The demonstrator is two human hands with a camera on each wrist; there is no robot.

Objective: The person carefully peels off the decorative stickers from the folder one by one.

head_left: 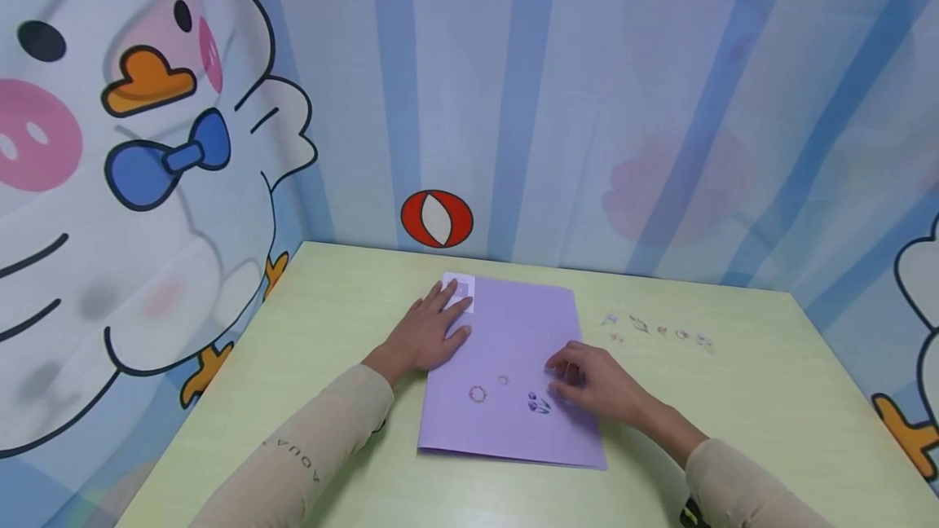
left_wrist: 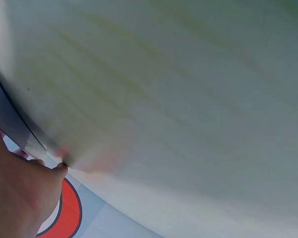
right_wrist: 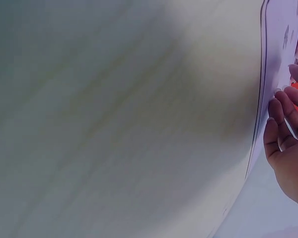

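Observation:
A purple folder [head_left: 506, 324] lies on the table. My left hand [head_left: 425, 332] rests spread on its upper left part, with fingertips over a white label [head_left: 467, 300] in the corner. Above the folder's right side is my right hand [head_left: 597, 381], its fingers loosely bent; the right wrist view shows nothing between the fingers [right_wrist: 283, 116]. Close to that thumb, a purple flower sticker [head_left: 539, 403] is on the cover. Two small wreath-like rings, one larger [head_left: 478, 393] and one smaller [head_left: 503, 380], sit left of it.
Several small flower stickers [head_left: 638, 324] lie in loose rows on the pale table [head_left: 734, 406], right of the folder. A printed cloth with a duck [head_left: 169, 251] and blue stripes hangs behind and beside the table.

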